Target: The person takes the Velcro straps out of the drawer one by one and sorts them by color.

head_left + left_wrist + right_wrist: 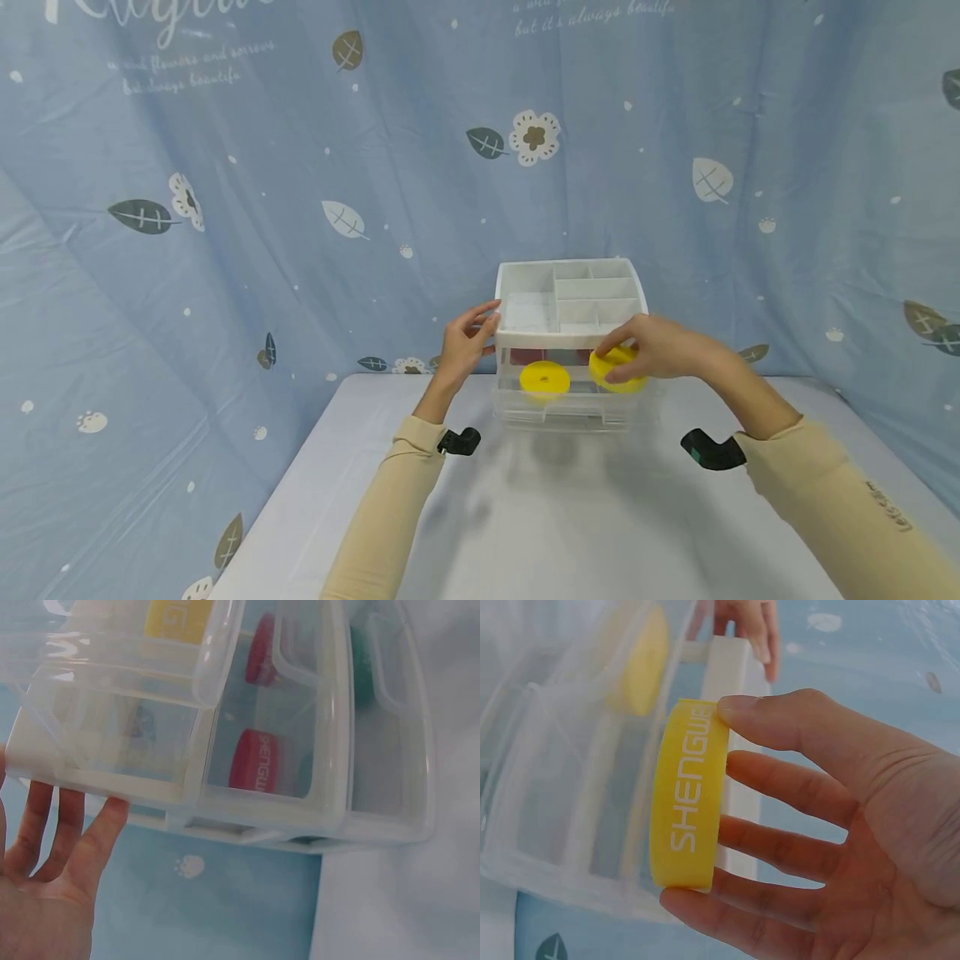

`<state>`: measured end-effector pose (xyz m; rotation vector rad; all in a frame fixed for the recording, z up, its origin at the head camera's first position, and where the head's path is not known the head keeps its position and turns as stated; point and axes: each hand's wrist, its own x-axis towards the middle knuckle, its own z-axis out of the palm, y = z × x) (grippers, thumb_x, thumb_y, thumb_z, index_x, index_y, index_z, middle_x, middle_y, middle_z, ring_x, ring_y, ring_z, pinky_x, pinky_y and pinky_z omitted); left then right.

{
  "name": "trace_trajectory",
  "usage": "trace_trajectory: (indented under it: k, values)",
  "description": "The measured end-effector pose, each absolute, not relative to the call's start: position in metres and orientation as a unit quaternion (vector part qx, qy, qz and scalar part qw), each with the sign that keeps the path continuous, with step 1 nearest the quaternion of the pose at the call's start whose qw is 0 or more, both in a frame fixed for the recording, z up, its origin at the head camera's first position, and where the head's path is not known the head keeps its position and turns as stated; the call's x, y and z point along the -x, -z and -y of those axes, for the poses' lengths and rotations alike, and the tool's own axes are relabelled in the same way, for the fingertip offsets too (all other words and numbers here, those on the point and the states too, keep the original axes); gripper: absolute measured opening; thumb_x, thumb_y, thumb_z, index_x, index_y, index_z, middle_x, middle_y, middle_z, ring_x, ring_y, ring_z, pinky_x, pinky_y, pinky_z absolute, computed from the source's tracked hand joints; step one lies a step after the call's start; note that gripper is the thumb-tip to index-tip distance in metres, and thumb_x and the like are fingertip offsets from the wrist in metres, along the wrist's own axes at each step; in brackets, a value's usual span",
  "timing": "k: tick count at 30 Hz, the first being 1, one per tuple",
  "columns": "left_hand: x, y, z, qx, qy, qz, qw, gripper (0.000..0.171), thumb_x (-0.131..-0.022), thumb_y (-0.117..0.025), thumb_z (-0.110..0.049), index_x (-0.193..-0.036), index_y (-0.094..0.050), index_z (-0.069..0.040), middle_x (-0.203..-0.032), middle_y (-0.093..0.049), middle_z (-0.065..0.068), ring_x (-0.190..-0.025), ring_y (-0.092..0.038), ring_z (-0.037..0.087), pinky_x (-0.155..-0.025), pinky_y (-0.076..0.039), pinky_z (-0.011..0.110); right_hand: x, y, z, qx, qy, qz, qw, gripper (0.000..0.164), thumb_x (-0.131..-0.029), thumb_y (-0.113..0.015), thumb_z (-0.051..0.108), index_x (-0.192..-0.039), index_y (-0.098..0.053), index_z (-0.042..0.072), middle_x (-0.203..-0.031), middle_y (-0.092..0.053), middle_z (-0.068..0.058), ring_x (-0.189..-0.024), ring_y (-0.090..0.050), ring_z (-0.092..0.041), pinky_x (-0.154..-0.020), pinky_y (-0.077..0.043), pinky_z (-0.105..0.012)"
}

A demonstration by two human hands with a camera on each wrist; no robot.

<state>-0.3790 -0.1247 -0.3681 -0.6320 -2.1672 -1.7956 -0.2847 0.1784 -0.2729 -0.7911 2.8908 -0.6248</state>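
Note:
A white desktop organizer [572,340] with clear drawers stands on the table, its top drawer [112,686] pulled out. My right hand [663,346] grips a yellow tape roll [690,802] by its rim, thumb on one edge and fingertips on the other, over the right part of that drawer. White lettering runs along the roll's band. Another yellow tape roll [545,379] sits in the drawer's left part. My left hand [461,346] rests its fingertips against the organizer's left side, fingers extended.
Red tape rolls [253,761] show through the middle drawer, and something green [361,664] through the bottom one. Divided compartments [596,289] top the organizer. A blue patterned curtain [420,167] hangs behind the white table [570,533].

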Motion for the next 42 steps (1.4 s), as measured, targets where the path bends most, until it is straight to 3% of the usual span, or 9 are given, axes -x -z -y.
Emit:
trace_trajectory:
  k: [10, 22, 33, 37, 42]
  values:
    - [0.380, 0.368, 0.127, 0.218, 0.616, 0.746, 0.128, 0.042, -0.098, -0.060, -0.036, -0.137, -0.060, -0.020, -0.118, -0.065, 0.015, -0.103, -0.069, 0.027, -0.081, -0.062, 0.039, 0.276, 0.263, -0.208, 0.245, 0.217, -0.945, 0.012, 0.039, -0.084, -0.078, 0.028, -0.117, -0.072, 0.008, -0.111, -0.071, -0.010, -0.097, -0.065, -0.029, -0.075, -0.062, -0.039]
    - [0.380, 0.367, 0.128, 0.220, 0.623, 0.741, 0.122, 0.044, -0.097, -0.061, -0.036, -0.137, -0.059, -0.018, -0.119, -0.064, 0.016, -0.104, -0.069, 0.028, -0.082, -0.061, 0.040, 0.279, 0.279, -0.262, 0.212, 0.238, -0.948, -0.022, 0.051, -0.083, -0.079, 0.035, -0.121, -0.069, 0.003, -0.116, -0.070, -0.016, -0.100, -0.066, -0.036, -0.073, -0.062, -0.042]
    - [0.379, 0.367, 0.126, 0.218, 0.626, 0.740, 0.117, 0.045, -0.098, -0.060, -0.036, -0.138, -0.058, -0.016, -0.121, -0.064, 0.017, -0.104, -0.068, 0.030, -0.083, -0.061, 0.042, 0.301, 0.332, -0.297, 0.185, 0.247, -0.951, 0.021, 0.054, -0.085, -0.077, 0.033, -0.122, -0.066, -0.004, -0.111, -0.070, -0.020, -0.089, -0.069, -0.028, -0.060, -0.058, -0.025]
    - [0.379, 0.367, 0.125, 0.214, 0.628, 0.740, 0.115, 0.044, -0.097, -0.061, -0.037, -0.137, -0.059, -0.019, -0.121, -0.063, 0.017, -0.104, -0.068, 0.030, -0.084, -0.061, 0.045, 0.309, 0.355, -0.300, 0.186, 0.247, -0.951, 0.020, 0.052, -0.086, -0.077, 0.029, -0.121, -0.065, -0.008, -0.117, -0.066, -0.028, -0.091, -0.066, -0.028, -0.068, -0.062, -0.032]
    - [0.377, 0.365, 0.124, 0.210, 0.632, 0.739, 0.106, 0.043, -0.098, -0.059, -0.032, -0.138, -0.058, -0.017, -0.123, -0.062, 0.021, -0.104, -0.067, 0.031, -0.088, -0.058, 0.052, 0.321, 0.384, -0.300, 0.169, 0.238, -0.956, 0.016, 0.048, -0.085, -0.077, 0.026, -0.119, -0.067, -0.006, -0.122, -0.062, -0.031, -0.101, -0.061, -0.038, -0.084, -0.060, -0.051]
